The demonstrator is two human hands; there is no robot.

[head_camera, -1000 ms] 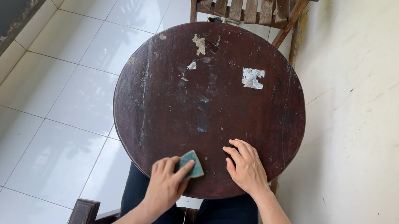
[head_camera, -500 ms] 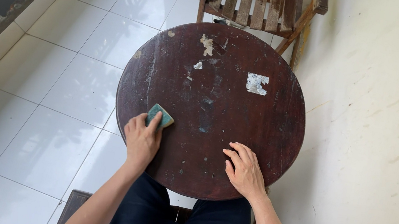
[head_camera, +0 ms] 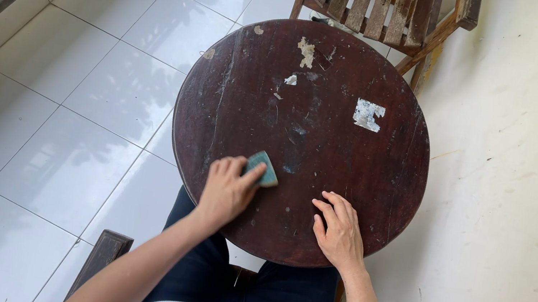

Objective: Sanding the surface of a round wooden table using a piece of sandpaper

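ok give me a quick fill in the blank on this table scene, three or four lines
1. The left hand presses a small green ____ onto the table.
2. The right hand lies ____ on the tabletop, holding nothing.
3. The tabletop's shape is ____.
4. Beyond the table stands a slatted wooden ____.

Missing words: sponge; flat; round; chair

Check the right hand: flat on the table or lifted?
Flat. The right hand lies palm down, fingers spread, on the round wooden table.

Left hand (head_camera: 226,191) curled; right hand (head_camera: 341,231) flat
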